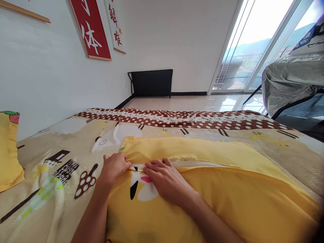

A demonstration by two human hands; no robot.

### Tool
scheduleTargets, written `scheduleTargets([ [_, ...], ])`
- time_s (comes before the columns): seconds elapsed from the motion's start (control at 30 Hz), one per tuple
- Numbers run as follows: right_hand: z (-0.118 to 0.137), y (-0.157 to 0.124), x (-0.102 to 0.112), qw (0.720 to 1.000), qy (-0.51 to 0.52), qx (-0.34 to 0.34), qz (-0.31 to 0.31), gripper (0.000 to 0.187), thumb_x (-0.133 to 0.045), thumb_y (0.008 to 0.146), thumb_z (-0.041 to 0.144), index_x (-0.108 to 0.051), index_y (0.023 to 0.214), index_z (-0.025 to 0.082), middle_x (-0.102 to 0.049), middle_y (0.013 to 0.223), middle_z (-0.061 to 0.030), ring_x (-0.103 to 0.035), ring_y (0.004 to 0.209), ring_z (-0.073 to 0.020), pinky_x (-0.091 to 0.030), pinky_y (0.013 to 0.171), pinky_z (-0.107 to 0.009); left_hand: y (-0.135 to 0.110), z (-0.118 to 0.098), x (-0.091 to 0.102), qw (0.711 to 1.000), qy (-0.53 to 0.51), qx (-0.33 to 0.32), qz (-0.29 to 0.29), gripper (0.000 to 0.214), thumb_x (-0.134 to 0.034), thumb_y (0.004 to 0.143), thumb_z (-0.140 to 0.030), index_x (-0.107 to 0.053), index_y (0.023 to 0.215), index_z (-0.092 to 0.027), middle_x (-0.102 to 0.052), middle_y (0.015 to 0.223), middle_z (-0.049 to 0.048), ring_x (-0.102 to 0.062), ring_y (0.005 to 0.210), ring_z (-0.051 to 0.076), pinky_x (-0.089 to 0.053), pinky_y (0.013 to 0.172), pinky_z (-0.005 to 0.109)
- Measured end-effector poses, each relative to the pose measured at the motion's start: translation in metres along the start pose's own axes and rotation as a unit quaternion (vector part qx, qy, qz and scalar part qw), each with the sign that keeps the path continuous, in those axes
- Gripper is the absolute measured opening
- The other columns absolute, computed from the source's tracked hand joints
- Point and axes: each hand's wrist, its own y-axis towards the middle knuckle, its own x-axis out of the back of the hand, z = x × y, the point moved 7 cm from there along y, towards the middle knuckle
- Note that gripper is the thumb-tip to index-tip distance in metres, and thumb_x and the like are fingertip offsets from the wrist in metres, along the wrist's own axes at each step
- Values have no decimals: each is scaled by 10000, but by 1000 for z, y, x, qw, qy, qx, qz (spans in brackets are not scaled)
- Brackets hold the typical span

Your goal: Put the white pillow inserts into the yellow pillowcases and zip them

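A yellow pillowcase (pixel 220 195) with a printed pink, white and black pattern lies on the bed in front of me. A pale zipper (pixel 205 164) runs across it, with a flap of yellow fabric along its far side. My left hand (pixel 117 166) is closed on the pillowcase at the left end of the zipper, thumb and fingers pinched together. Just to its right, my right hand (pixel 165 179) has its fingers bent over the fabric edge at the zipper. Its thumb is hidden, as is any zipper pull. The pillowcase looks filled towards my side.
A patterned blanket (pixel 83 145) with a brown dotted border covers the bed. Another yellow pillow (pixel 10 152) lies at the left edge. Beyond the bed, a black folded panel (pixel 153 82) leans by the wall. A covered grey item (pixel 291 81) stands right, near the window.
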Motion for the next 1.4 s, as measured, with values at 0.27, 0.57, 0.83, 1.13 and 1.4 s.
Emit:
scheduleTargets([
  [0.27, 1, -1, 1, 1000, 6, 1, -2, 293, -436, 928, 128, -544, 1189, 206, -600, 1231, -22, -494, 1101, -169, -299, 893, -336, 0, 7, 7, 999, 18, 29, -25, 177, -443, 688, -249, -599, 702, -167, -692, 816, 122, -616, 852, 290, -319, 843, 457],
  [0.57, 0, 1, 2, 1000, 7, 0, -22, 276, -411, 940, 144, -558, 1166, 206, -635, 1165, -43, -521, 1068, -165, -310, 874, -317, 0, 10, 6, 1000, 7, 29, -5, 119, -441, 710, -203, -551, 671, -174, -688, 807, 95, -615, 879, 275, -301, 850, 456],
  [0.83, -15, -3, 19, 976, -131, -71, -161, 159, -520, 854, 129, -624, 953, 197, -596, 1248, -59, -499, 1083, -210, -241, 941, -394, 3, 11, 8, 1000, -8, 9, -11, 148, -393, 748, -156, -514, 667, -179, -676, 794, 70, -611, 871, 261, -304, 843, 458],
  [1.13, -71, -52, 95, 896, -166, -241, -334, 157, -486, 892, 231, -641, 903, 209, -676, 1091, -52, -573, 995, -212, -262, 886, -391, -19, -11, 18, 962, -183, -200, 42, 730, -497, 729, -685, -412, 1344, -301, -364, 1477, 31, -345, 1339, 267, -287, 1074, 377],
  [1.4, -157, -166, 83, 902, -112, -384, -160, 437, -357, 903, 484, -580, 1178, 228, -602, 1253, -80, -514, 1184, -251, -281, 996, -448, 35, 5, -43, 977, -162, -135, 32, 842, -382, 764, -727, -264, 1456, -263, -218, 1535, 73, -170, 1417, 289, -158, 1124, 514],
])
